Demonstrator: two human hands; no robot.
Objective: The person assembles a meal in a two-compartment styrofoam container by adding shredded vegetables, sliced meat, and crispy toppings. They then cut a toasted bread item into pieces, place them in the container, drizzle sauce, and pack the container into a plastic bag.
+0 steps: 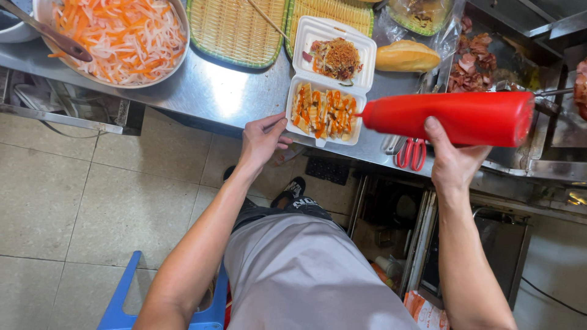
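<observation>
Left of the left hand sits a metal bowl of shredded carrot and radish, beyond it two woven trays, while a bread roll and red-handled scissors flank the right hand.

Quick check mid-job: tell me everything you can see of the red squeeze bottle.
The red squeeze bottle looks like soft, glossy plastic, with a cone nozzle. It lies nearly level in the right hand, thumb across its side, nozzle aimed left at the near half of the open white foam box, where orange-red sauce streaks the food. Nothing else touches it.
</observation>
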